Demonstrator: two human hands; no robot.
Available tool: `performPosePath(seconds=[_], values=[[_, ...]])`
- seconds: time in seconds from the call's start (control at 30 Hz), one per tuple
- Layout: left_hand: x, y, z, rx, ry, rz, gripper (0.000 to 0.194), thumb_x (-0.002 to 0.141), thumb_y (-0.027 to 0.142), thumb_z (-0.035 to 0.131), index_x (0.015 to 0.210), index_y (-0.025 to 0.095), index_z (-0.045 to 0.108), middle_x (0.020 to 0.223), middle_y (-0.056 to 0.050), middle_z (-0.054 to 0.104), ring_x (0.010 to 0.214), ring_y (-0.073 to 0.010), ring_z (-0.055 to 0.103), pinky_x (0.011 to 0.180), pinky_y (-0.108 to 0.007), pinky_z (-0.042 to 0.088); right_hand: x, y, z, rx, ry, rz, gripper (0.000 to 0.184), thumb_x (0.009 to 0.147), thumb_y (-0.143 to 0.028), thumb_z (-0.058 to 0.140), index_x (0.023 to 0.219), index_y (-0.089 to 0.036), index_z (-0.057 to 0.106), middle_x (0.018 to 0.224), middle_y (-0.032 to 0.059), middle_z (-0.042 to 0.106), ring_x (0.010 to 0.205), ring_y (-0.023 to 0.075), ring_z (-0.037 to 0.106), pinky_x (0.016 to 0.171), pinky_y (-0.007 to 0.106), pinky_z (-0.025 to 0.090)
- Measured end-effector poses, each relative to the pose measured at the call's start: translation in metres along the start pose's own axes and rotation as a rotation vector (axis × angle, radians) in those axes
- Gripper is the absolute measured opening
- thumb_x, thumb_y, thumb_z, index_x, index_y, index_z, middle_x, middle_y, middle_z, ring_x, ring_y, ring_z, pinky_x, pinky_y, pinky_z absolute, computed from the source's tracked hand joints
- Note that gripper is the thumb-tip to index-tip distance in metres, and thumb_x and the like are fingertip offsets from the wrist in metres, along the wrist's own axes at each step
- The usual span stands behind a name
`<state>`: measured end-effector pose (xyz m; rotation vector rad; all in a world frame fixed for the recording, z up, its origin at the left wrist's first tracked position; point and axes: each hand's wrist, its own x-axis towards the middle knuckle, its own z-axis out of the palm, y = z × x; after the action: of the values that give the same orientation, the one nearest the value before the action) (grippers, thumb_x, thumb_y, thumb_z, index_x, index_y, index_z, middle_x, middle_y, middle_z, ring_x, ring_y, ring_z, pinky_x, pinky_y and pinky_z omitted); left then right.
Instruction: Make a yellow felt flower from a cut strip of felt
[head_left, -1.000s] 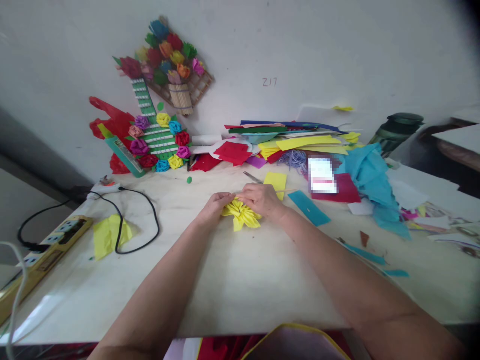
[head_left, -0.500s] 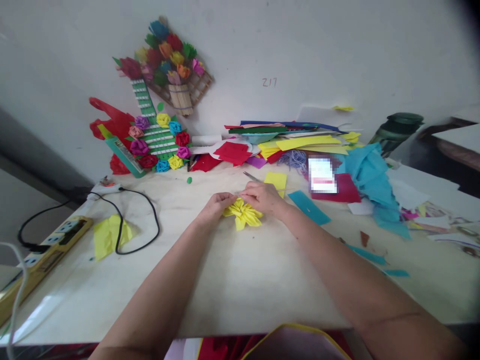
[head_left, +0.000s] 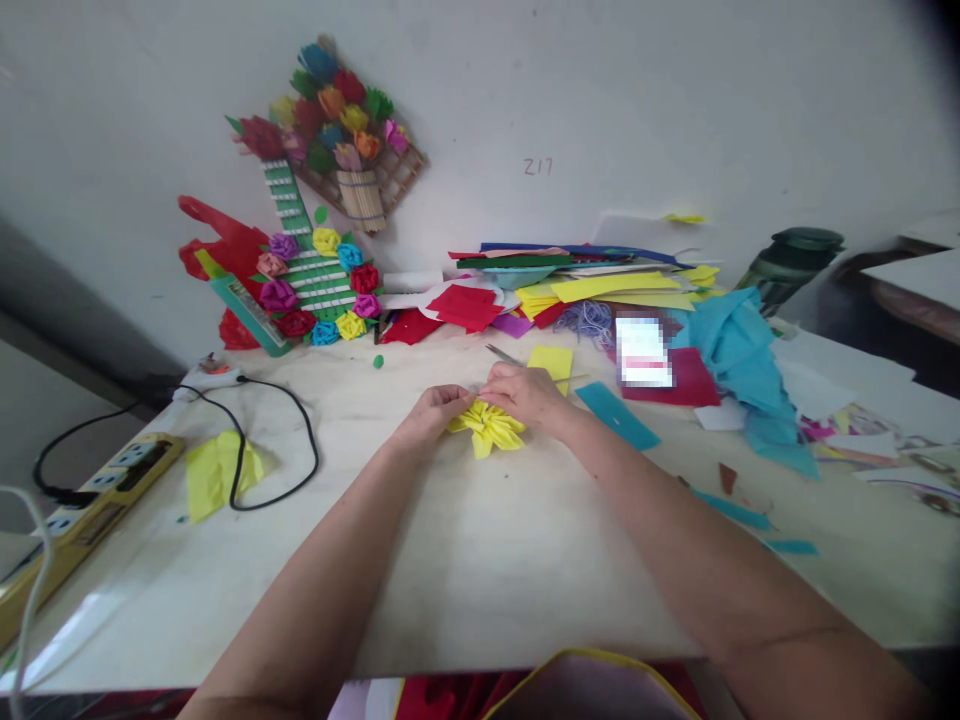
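Observation:
A yellow crepe-paper flower (head_left: 493, 430) with pleated petals is between my hands, just above or on the table. My left hand (head_left: 439, 408) is closed, pinching the flower's upper left edge between thumb and fingers. On the other side, my right hand (head_left: 525, 392) is closed at the top edge, its fingertips meeting those of the left. A thin pale stick (head_left: 576, 378) juts out to the right from behind the right hand; its other end is hidden. Beyond that hand lie a yellow paper piece (head_left: 551, 366) and scissors (head_left: 504, 354), partly covered.
A blue paper strip (head_left: 619, 416) and a pixelated phone (head_left: 643, 352) lie to the right. Stacked coloured papers (head_left: 600, 270) line the wall. At left are a glue bottle (head_left: 251, 315), black cable (head_left: 311, 430) and power strip (head_left: 112, 495). A paper-flower guitar (head_left: 319, 280) leans behind.
My right hand has shifted slightly up and left, and the stick's visible end varies a little. The flower has turned slightly, its petals facing me more. Both hands stay on it.

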<state>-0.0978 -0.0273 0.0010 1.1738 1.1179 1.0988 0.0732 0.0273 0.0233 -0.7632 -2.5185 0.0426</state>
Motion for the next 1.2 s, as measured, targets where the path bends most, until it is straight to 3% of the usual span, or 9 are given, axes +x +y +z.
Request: performPosePath(seconds=[0.5,0.87,1.2], values=[[-0.0017,0.0053,0.0005,-0.073,-0.012,-0.053,0.026,0.060,0.035,0.063,0.069,0.011,0.058,0.061,-0.004,0.056,0.053,-0.0106,0.049,0.051,-0.022,0.033,-0.0011,-0.0050,0.0013,0.023,0.125,0.015,0.019,0.077,-0.031,0.047,0.071,-0.024,0.063,0.100,-0.0030,0.054,0.069,0.0081,0.052,0.055,0.022,0.033],[0.0004,0.0015,-0.0027,-0.024,-0.001,-0.024,0.023,0.062,0.034,0.061,0.065,0.012,0.057,0.055,-0.001,0.052,0.048,-0.0081,0.044,0.047,-0.021,0.028,0.0002,-0.0081,0.0013,0.027,0.126,0.022,0.017,0.076,-0.031,0.048,0.071,-0.024,0.063,0.098,-0.0035,0.055,0.067,0.0078,0.052,0.054,0.022,0.033],[0.0010,-0.0004,-0.0029,0.049,-0.004,-0.008,0.028,0.062,0.039,0.060,0.069,0.012,0.057,0.059,-0.002,0.055,0.049,-0.0083,0.046,0.046,-0.021,0.029,-0.0003,-0.0067,-0.0062,-0.017,0.022,0.010,0.024,0.079,-0.035,0.043,0.079,-0.024,0.064,0.090,-0.0010,0.056,0.068,0.0093,0.050,0.054,0.023,0.032]])
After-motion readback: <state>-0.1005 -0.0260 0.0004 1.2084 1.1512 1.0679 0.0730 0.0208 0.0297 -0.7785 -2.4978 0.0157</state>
